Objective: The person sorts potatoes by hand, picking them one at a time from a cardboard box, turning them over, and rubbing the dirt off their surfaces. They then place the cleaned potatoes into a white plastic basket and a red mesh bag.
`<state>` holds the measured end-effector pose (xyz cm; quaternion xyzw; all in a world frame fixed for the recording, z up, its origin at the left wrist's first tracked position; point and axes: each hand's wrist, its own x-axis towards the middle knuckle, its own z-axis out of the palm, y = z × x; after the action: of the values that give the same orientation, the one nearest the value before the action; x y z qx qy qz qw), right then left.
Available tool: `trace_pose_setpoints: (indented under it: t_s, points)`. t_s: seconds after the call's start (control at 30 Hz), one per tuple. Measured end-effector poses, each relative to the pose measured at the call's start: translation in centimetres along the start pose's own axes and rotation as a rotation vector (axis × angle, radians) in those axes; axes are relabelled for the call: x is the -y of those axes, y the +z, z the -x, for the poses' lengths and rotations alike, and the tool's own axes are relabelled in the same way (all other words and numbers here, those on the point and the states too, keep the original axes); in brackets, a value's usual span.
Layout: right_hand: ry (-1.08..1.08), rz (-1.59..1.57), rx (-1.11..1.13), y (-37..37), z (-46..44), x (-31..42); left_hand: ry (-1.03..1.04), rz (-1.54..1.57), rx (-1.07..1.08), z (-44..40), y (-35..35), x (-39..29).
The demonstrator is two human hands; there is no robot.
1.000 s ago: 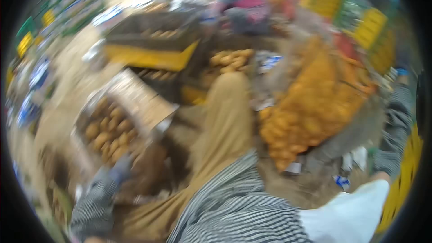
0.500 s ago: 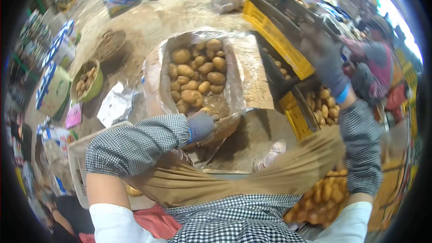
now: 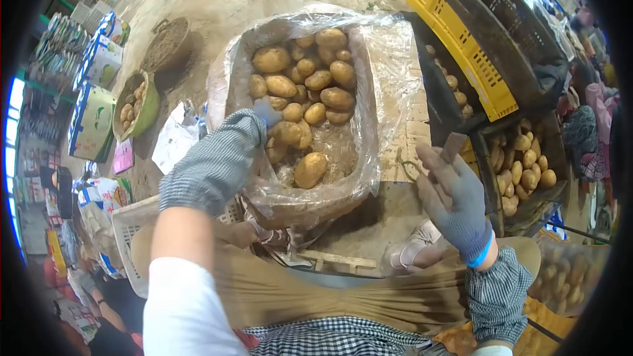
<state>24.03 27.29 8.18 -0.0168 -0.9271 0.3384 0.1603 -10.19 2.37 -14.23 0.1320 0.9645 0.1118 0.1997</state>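
We have our left hand [image 3: 267, 112] down inside the plastic-lined box [image 3: 310, 207], at its left side and close against the potatoes [image 3: 281, 86]; our sleeve covers much of it, so we cannot tell whether it is open or closed on one. The potatoes fill the far part of the box, and a single large potato [image 3: 310, 170] lies apart at the near end, on loose soil [image 3: 336, 142]. Our right hand [image 3: 440, 181] is raised outside the box, to its right, open with the fingers extended and somewhat apart; a small brown piece [image 3: 453, 147] shows at the fingers, but we cannot tell whether they grip it. A cardboard flap [image 3: 399, 95], partly under clear plastic, spreads from the box's right side. Farther right we see a yellow-sided crate [image 3: 471, 59] and, nearer us, a dark crate [image 3: 537, 209] holding more potatoes. On the floor to the left are a green basket [image 3: 148, 115] with potatoes, a brown basket [image 3: 168, 43] of soil just beyond it, and a crumpled white sheet [image 3: 177, 138] between the green basket and the box. A white crate [image 3: 135, 237] stands by our left knee.
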Motion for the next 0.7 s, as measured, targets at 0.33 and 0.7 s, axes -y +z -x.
trace_pose_setpoints:
  t_s: [0.33,0.7]
  points:
    - [0.128,0.101,0.112,-0.7,0.5,-0.5,-0.107,0.098,0.116,-4.3,2.6,-1.1]
    - [0.834,-1.005,0.270,4.4,-0.6,-1.1,1.098,0.390,0.136,19.2,-4.9,-16.8]
